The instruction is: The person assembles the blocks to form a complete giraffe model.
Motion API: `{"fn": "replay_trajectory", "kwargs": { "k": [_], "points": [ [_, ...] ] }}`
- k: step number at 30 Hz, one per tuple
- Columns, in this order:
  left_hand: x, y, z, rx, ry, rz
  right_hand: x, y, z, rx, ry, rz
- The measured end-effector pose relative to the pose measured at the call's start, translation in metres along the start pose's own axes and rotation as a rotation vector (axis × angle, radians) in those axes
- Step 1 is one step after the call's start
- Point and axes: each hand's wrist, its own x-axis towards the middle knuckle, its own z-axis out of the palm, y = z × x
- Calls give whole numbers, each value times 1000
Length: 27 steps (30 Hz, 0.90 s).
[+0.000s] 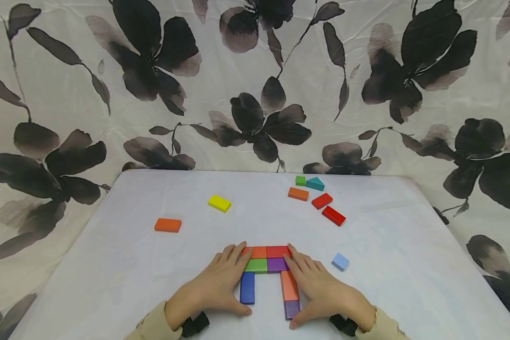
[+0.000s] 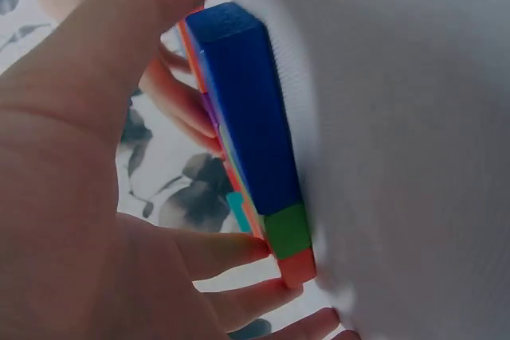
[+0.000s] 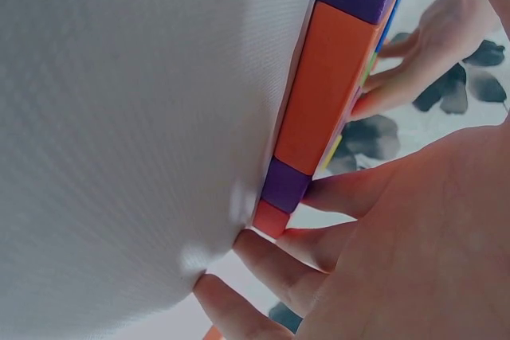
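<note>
Flat wooden blocks lie together as an arch on the white table [image 1: 153,278]. Its top row pairs an orange block [image 1: 255,252] with a red block [image 1: 277,251]. Below them sit a green block [image 1: 259,266] and a purple block [image 1: 276,265]. A blue block [image 1: 247,289] forms the left leg; a longer orange block [image 1: 289,285] and a second purple block [image 1: 292,310] form the right one. Fingers extended, my left hand [image 1: 214,285] touches the arch's upper left side. My right hand [image 1: 320,285] mirrors it, fingertips against the purple and red ends.
Beyond the arch lie loose blocks: orange [image 1: 167,225] and yellow [image 1: 219,203] on the left. At the far right are a small green one [image 1: 300,180], a teal triangle [image 1: 315,183], orange [image 1: 298,193] and two reds [image 1: 333,216]. A light blue block [image 1: 340,262] lies near my right hand.
</note>
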Motion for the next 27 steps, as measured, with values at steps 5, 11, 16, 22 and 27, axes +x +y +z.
{"fn": "replay_trajectory", "kwargs": {
  "k": [5,11,16,22,27],
  "points": [
    [0,0,2,29,20,13,0,0,0,-4,5,-8],
    [0,0,3,21,33,25,-1,0,-1,-16,5,-7],
    [1,-1,3,30,33,20,-1,0,-2,-13,2,-5],
    [2,0,2,34,32,12,0,0,-1,-14,-2,1],
    [3,0,3,29,28,4,0,1,0,-4,-1,2]
  ]
}}
